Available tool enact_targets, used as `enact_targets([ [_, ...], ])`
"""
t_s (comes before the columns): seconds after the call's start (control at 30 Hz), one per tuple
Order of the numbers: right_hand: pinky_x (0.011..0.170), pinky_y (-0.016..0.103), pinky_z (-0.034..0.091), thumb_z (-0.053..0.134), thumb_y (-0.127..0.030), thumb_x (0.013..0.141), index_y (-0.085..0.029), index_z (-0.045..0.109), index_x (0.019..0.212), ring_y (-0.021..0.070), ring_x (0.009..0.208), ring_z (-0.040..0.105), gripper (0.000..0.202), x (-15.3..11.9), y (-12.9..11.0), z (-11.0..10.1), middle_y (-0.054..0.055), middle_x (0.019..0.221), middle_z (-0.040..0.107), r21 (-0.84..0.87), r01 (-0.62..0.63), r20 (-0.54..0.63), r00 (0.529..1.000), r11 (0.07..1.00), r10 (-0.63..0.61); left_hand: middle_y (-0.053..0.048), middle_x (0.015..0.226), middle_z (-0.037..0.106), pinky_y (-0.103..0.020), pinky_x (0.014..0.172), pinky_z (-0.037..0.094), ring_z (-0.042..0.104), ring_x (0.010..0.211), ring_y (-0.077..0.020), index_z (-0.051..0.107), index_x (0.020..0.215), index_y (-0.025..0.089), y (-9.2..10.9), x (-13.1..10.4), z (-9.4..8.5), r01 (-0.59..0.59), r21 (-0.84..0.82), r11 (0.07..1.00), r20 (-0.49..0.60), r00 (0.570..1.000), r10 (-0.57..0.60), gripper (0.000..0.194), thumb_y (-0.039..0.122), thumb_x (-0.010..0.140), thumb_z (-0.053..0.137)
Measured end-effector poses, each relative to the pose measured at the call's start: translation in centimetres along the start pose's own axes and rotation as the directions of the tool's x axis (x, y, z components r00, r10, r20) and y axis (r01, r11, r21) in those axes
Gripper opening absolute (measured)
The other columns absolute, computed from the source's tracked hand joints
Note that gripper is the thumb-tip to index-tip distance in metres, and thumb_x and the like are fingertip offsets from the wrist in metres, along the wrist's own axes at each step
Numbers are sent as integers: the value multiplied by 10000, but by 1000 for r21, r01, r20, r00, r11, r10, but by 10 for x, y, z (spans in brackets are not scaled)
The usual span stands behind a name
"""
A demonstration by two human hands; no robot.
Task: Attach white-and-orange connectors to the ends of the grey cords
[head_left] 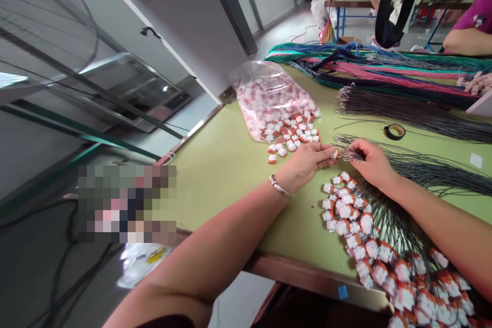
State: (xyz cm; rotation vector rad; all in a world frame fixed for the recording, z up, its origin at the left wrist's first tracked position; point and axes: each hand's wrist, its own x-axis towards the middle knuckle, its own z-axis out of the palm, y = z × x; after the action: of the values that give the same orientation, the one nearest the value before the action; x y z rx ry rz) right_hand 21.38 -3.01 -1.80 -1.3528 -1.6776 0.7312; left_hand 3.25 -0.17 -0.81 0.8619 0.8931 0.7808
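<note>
Between its thumb and fingertips, my left hand [307,164] pinches a small white-and-orange connector [335,154]. My right hand [369,161], just to the right, is closed on the tips of thin dark wires [351,155], which meet the connector or lie close to it. Left of and beyond my left hand, loose connectors [294,133] spill from a clear plastic bag [269,87] full of more. Below my hands lies a pile of connectors with dark wires attached [372,248], reaching the table's front edge.
On the green table [215,164], a roll of black tape [394,132] sits beside dark wire bundles [415,113]. Pink, teal and blue wires [369,69] lie along the back. A person in a purple sleeve [474,20] is at the upper right.
</note>
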Motion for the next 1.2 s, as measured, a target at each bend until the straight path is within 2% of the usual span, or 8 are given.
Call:
enact_targets([
  [0.37,549,240,336,614,-247,615,-187,558,640,103,563,403,85,2,2,1,-41,581,518,72,-69,36,997,995,67,-28,708,682,-228,718,531,629,624,-73,668,729,79,-8,5,4,-17,-47,999,49,999,19,75,103,745,736],
  [0.6,553,247,351,572,-238,584,-177,574,620,99,551,409,71,5,0,1,-34,577,529,151,-126,19,992,981,125,-19,689,679,-223,701,527,632,596,-74,666,720,88,-5,3,5,9,-53,999,50,999,-6,59,74,765,703],
  [0.87,534,246,333,560,-218,566,-190,531,593,101,534,411,48,4,0,3,-39,550,517,56,-125,42,992,991,123,-35,725,700,-246,728,539,655,640,-96,677,729,82,-9,4,4,-20,-30,999,81,996,23,108,139,719,767],
  [1.03,532,254,315,592,-239,574,-192,528,587,105,531,407,81,5,-1,5,-40,540,511,9,-173,29,985,985,173,-30,717,703,-224,698,533,646,626,-83,683,716,87,-11,7,8,-36,-9,999,72,997,36,137,158,683,795],
  [1.13,541,258,318,602,-230,575,-192,533,574,106,539,407,79,5,-2,2,-43,537,502,33,-169,51,985,985,167,-28,684,693,-224,652,518,624,591,-79,682,729,100,-12,7,8,-53,59,997,79,996,49,155,204,693,791],
  [1.2,558,260,339,615,-240,592,-188,558,585,112,557,434,77,4,-3,-1,-35,555,523,96,-159,58,986,983,154,-25,624,671,-228,585,486,583,533,-80,687,747,107,-13,4,8,-80,214,973,95,994,61,162,243,716,768],
])
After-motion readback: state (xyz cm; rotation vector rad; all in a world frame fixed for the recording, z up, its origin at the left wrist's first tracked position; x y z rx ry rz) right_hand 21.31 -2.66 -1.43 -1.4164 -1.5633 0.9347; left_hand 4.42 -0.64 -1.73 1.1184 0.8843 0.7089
